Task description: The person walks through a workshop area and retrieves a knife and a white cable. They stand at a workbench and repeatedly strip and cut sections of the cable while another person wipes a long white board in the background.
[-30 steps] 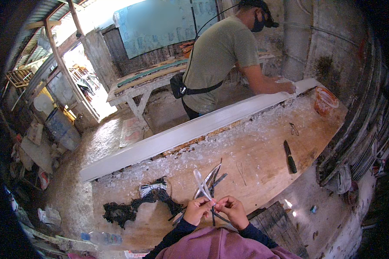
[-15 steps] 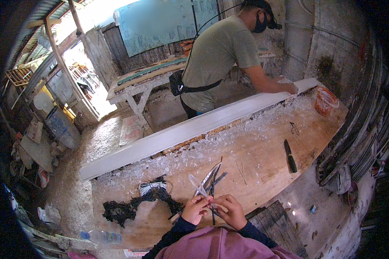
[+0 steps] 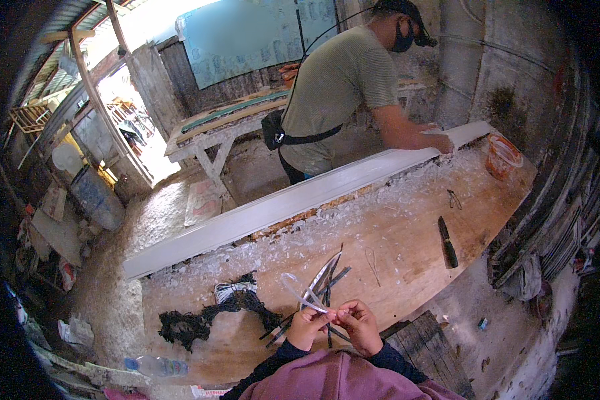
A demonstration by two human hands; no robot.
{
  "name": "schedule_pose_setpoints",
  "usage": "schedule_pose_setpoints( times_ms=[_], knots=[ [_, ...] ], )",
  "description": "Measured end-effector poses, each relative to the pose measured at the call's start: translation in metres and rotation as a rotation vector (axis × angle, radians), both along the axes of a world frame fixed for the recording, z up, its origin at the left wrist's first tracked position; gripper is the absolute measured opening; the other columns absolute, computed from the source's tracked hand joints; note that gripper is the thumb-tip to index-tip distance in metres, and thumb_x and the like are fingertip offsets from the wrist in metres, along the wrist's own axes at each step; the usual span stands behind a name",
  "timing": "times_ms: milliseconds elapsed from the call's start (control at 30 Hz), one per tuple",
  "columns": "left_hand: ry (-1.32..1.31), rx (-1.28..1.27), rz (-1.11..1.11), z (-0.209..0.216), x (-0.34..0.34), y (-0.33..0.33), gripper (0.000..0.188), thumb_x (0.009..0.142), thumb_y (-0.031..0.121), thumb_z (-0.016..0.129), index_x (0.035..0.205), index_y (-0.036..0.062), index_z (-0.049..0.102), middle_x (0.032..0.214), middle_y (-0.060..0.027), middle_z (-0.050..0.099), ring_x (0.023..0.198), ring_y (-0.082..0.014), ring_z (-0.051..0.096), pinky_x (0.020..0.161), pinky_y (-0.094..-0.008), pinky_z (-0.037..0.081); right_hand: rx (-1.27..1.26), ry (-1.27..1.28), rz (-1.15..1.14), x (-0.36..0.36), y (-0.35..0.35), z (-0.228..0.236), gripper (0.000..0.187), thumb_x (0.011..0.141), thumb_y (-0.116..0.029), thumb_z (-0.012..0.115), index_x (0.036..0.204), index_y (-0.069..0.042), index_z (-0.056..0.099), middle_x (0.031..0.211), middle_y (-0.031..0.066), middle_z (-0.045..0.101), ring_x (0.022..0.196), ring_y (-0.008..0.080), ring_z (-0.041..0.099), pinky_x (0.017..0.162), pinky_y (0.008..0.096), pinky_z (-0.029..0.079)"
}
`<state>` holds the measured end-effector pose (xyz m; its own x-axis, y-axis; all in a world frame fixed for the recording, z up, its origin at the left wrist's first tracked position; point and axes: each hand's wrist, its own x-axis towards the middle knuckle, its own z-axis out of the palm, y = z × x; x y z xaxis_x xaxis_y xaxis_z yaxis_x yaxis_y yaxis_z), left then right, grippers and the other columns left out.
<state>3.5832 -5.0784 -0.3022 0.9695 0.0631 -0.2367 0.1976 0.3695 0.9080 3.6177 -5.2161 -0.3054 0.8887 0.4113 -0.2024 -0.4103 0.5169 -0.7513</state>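
Note:
In front of my chest, my left hand (image 3: 308, 328) and my right hand (image 3: 358, 327) come close together, fingers pinched. Between them they hold a thin, whitish, pliable strip (image 3: 313, 306), which curves up in a loop beyond my left fingers. Both fingertips meet around its near end, and what lies exactly between them is too small to make out. Beneath and just beyond the hands, several dark flat strips (image 3: 339, 275) lie crossed on the wooden tabletop (image 3: 407, 260). Left of my left hand lies a tangled black bundle of strands (image 3: 183, 327), with a whitish tied bundle (image 3: 232, 291) beside it.
A knife (image 3: 447, 243) and a small dark loop (image 3: 454, 199) lie to the right. An orange bucket (image 3: 502, 158) stands at the far right corner. Along the far edge, a co-worker (image 3: 343, 87) leans over a long white board (image 3: 300, 195). A plastic bottle (image 3: 157, 366) lies near left.
Both hands have shifted slightly to the right. The whitish strip's loop now opens wider and leans further left. The co-worker's hands have moved a little along the white board.

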Motion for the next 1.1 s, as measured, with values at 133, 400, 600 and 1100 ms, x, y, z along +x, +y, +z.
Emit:
schedule_pose_setpoints(
  times_ms=[133,400,600,1100],
  knots=[
    [0.002,-0.030,0.050,-0.002,0.000,-0.001,0.013,0.075,0.018,0.065,0.080,0.0066,0.060,0.072,-0.0018,0.060,0.062,-0.0088,0.055,0.050,-0.0197,0.043,-0.005,0.087,0.053,-0.001,-0.003,0.000,0.010,0.078,-0.006,0.059,0.086,-0.001,0.056,0.078,0.0055,0.060,0.071,0.0127,0.056,0.068,0.0248,0.046],
    [-0.071,-0.022,0.146,-0.003,0.000,-0.001,0.014,0.074,0.018,0.066,0.078,0.0063,0.059,0.069,-0.0008,0.058,0.055,-0.0076,0.051,0.045,-0.0185,0.040,-0.461,-0.382,0.035,-0.003,-0.001,-0.003,0.016,0.079,-0.012,0.061,0.088,0.001,0.061,0.076,0.0021,0.059,0.067,0.0072,0.052,0.060,0.0196,0.041],
    [-0.024,0.001,0.114,-0.004,-0.001,0.006,0.016,0.075,0.017,0.065,0.080,0.0038,0.057,0.068,-0.0022,0.058,0.051,-0.0060,0.046,0.043,-0.0178,0.034,-0.274,-0.244,0.280,0.001,0.003,-0.018,0.018,0.085,-0.019,0.052,0.088,-0.001,0.054,0.078,0.0012,0.055,0.075,0.0091,0.051,0.067,0.0225,0.043],
    [0.076,-0.172,0.092,-0.009,0.001,0.002,0.023,0.070,0.006,0.067,0.077,0.0078,0.045,0.065,-0.0051,0.055,0.054,-0.0148,0.055,0.044,-0.0229,0.043,-0.180,-0.098,0.079,-0.002,0.003,-0.014,0.010,0.084,-0.014,0.053,0.087,-0.005,0.052,0.079,0.0026,0.053,0.072,0.0106,0.052,0.068,0.0261,0.045]
  ],
)
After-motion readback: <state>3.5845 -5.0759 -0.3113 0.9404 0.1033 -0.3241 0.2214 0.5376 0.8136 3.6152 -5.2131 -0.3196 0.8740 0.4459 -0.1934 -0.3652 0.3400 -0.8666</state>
